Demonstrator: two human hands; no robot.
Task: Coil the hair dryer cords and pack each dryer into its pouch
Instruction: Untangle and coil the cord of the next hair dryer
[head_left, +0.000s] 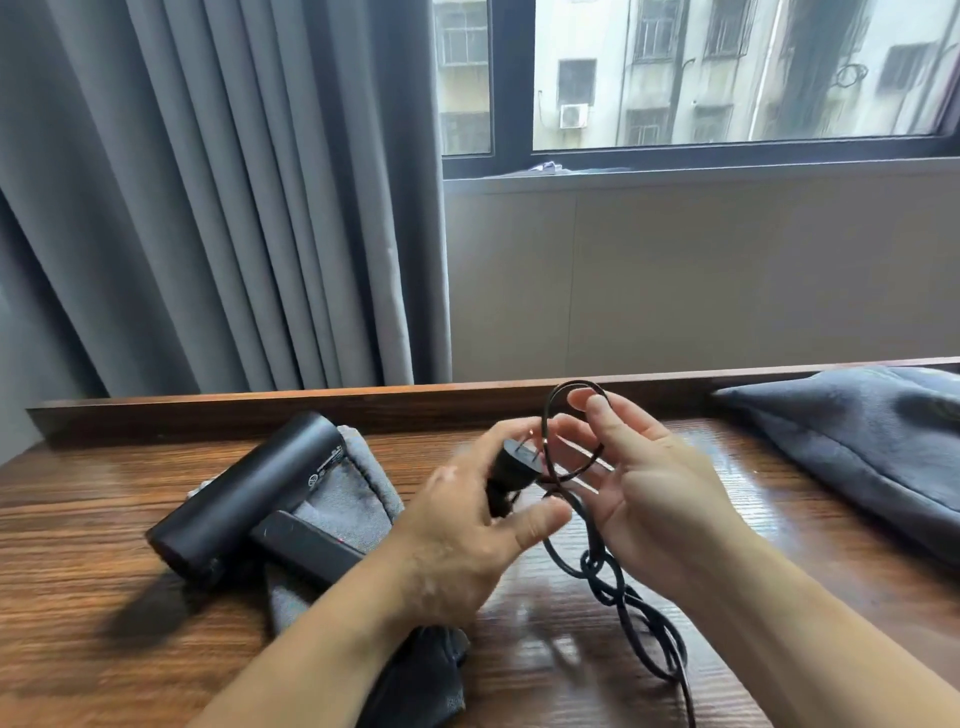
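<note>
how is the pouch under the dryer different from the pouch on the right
The left pouch is lighter grey; the right pouch is darker, bluish grey. The left pouch lies flat and rumpled with the dryer resting on it; the right pouch looks plump and has nothing on top. Both are soft fabric lying on the wooden table.

Dark wood-grain table, raised lip along rear edge. Left-centre: grey pouch flat on surface, black hair dryer lying across it. Far right: dark grey pouch. Near edge: black cord trailing onto tabletop.
</note>
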